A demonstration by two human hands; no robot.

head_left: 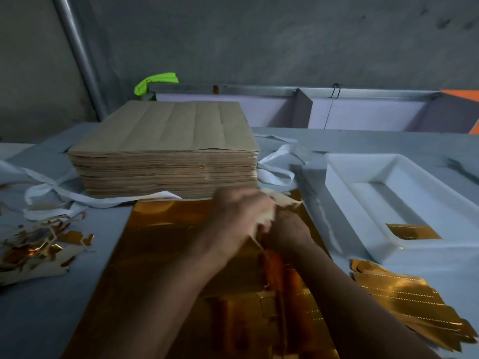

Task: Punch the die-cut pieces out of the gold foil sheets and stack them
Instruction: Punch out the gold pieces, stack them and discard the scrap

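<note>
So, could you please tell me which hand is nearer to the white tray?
Right. The right hand lies left of the white tray, over the gold foil sheet; the left hand is beside it, farther left.

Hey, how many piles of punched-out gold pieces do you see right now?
2. One pile lies in the white tray; a fanned pile lies on the table in front of it. More may be hidden.
</note>
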